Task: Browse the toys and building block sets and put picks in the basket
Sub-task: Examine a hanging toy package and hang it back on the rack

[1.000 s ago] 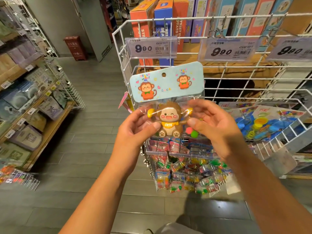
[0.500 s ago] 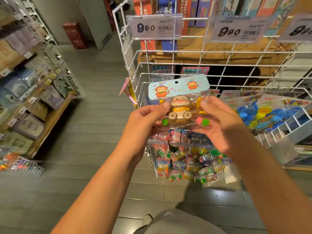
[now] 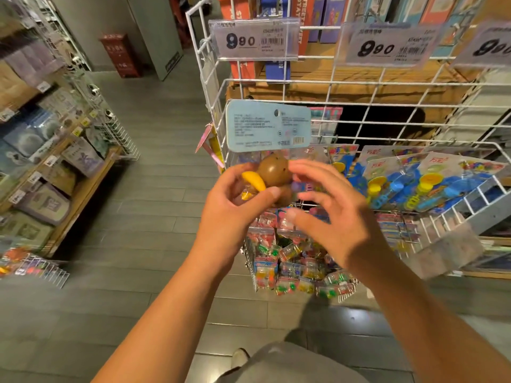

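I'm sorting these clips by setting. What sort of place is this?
Most likely a shop's toy aisle: price tags reading 990 clipped to a white wire rack, packaged blue toys in its bin, and boxed sets shelved behind.

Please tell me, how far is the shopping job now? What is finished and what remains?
Done: one monkey toy pack is off the rack. In hand: the left hand grips it, printed back of the card facing the camera, while the right hand is open beside it. Left: no shopping basket is in view, so nothing looks placed yet.
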